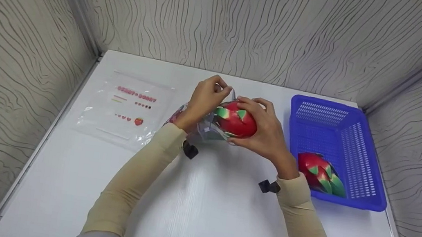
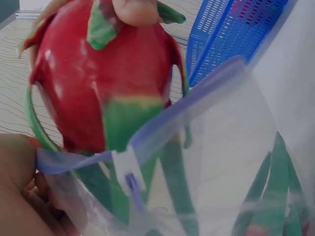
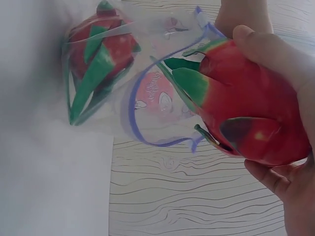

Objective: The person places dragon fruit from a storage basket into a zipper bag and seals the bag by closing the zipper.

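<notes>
My right hand grips a red dragon fruit with green-tipped scales, fingers over one side and thumb on the other. Its leafy end points into the mouth of a clear zip bag with a purple-blue rim and a white slider. With fingers curled, my left hand pinches the bag's rim. In the right wrist view the bag mouth gapes around the leaf tips, and a second dragon fruit lies inside the bag. The head view hides most of the bag behind the left forearm.
A blue perforated basket stands at the right of the white table, holding another dragon fruit. At the left lies a flat clear bag with red print. Wood-patterned walls enclose the back and both sides.
</notes>
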A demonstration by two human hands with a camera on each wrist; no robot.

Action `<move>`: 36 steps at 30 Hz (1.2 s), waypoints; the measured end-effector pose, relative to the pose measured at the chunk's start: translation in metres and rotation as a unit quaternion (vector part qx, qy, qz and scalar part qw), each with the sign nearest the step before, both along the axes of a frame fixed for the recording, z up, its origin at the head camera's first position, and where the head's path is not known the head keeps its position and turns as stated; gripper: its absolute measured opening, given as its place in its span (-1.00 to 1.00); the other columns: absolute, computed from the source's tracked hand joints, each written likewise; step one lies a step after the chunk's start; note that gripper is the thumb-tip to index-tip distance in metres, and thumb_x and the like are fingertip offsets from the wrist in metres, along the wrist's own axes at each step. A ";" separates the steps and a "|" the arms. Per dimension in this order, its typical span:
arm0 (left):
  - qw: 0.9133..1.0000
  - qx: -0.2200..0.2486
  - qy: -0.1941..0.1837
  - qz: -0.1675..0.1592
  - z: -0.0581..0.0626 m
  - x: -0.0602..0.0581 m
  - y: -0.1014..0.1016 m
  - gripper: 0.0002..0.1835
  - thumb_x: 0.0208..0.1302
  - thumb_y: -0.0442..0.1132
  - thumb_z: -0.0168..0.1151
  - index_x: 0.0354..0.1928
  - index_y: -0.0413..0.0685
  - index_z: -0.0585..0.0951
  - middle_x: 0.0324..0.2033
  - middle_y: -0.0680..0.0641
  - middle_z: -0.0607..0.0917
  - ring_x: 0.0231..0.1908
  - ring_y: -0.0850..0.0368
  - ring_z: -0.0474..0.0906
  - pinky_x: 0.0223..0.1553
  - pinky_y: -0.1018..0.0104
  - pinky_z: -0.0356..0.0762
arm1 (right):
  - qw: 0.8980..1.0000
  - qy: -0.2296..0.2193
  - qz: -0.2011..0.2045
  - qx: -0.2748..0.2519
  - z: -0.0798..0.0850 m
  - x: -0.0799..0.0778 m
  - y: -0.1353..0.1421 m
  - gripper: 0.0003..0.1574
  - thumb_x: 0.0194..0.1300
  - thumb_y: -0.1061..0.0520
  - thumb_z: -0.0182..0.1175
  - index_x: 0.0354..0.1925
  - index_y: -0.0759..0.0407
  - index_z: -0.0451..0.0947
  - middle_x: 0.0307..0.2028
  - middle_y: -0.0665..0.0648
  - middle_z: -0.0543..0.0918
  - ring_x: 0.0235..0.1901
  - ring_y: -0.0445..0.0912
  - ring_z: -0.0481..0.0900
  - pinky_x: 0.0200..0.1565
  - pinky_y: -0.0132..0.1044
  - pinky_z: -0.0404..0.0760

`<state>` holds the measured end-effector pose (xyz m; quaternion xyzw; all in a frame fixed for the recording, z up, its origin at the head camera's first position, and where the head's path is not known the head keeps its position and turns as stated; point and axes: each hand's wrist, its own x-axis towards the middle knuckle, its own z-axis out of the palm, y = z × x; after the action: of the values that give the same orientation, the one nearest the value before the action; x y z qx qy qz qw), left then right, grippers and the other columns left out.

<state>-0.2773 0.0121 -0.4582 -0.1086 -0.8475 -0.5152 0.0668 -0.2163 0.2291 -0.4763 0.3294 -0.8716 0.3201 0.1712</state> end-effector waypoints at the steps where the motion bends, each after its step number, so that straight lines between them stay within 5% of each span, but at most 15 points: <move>1: 1.000 0.003 0.003 -0.001 0.000 0.000 0.000 -0.79 0.56 -0.13 0.27 -0.10 -0.15 0.67 -0.57 0.10 0.52 -0.56 0.28 0.35 -0.55 0.45 0.26 | 1.000 0.003 0.002 -0.001 0.001 0.000 0.000 0.14 -0.03 -0.11 0.74 0.45 -0.14 0.41 0.49 -0.05 0.48 0.48 0.13 0.32 0.24 0.16 0.71; 10: 0.999 0.014 0.008 -0.034 0.000 0.001 0.002 -0.80 0.53 -0.12 0.31 -0.09 -0.11 0.69 -0.58 0.10 0.51 -0.57 0.29 0.35 -0.55 0.46 0.31 | 1.000 -0.020 -0.010 -0.014 -0.005 -0.003 -0.002 0.17 -0.03 -0.09 0.75 0.47 -0.12 0.40 0.48 -0.03 0.49 0.47 0.07 0.34 0.25 0.15 0.70; 27: 0.999 0.015 0.014 -0.039 0.001 0.002 -0.001 -0.79 0.49 -0.11 0.36 -0.06 -0.10 0.79 -0.51 0.07 0.51 -0.46 0.25 0.37 -0.46 0.48 0.38 | 0.995 -0.058 -0.079 0.004 -0.020 -0.014 -0.015 0.19 -0.03 -0.22 0.71 0.49 -0.12 0.38 0.33 0.18 0.53 0.34 0.12 0.47 0.20 0.17 0.73; 36: 0.997 0.044 -0.020 -0.054 0.002 0.008 0.000 -0.81 0.51 -0.12 0.35 -0.03 -0.06 0.78 -0.46 0.00 0.61 -0.49 0.23 0.50 -0.42 0.49 0.59 | 0.988 -0.085 -0.132 -0.001 -0.026 -0.017 -0.020 0.20 -0.03 -0.24 0.70 0.49 -0.06 0.39 0.31 0.23 0.54 0.32 0.14 0.49 0.19 0.18 0.73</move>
<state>-0.2697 0.0117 -0.4564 -0.1404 -0.8180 -0.5572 0.0268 -0.2328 0.2094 -0.5021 0.1826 -0.9185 0.3225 0.1376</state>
